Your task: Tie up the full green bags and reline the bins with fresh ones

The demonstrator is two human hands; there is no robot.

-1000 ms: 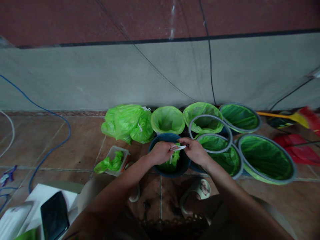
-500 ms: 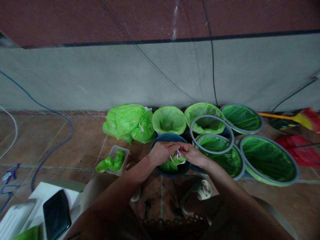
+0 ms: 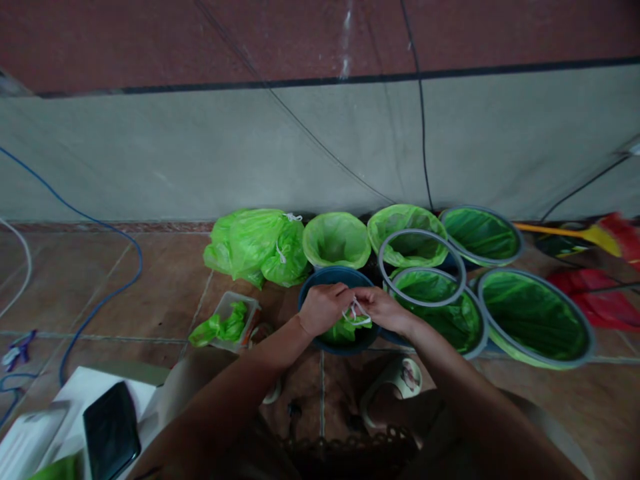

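A green drawstring trash bag [image 3: 345,330] lies bunched in a dark blue bin [image 3: 327,275] in front of me. Its white drawstring [image 3: 358,313] forms a loop below my fingers. My left hand [image 3: 324,308] is closed at the top of the bag, on the left side of the bin's mouth. From the right, my right hand [image 3: 384,310] meets it, with its fingers pinched at the drawstring. The fingertips of both hands touch, and exactly what lies between them is partly hidden.
Full tied green bags [image 3: 250,243] lean on the wall at left. Several lined bins, one a pale-lined bin [image 3: 337,240], stand beside the blue bin. A loose grey ring [image 3: 383,267] rests over two bins. A plastic tub [image 3: 235,323] and phone [image 3: 112,430] are at left.
The hands stay together over the blue bin, with the fingers shifting slightly at the drawstring. The white loop has changed shape a little. The camera view has shifted slightly.
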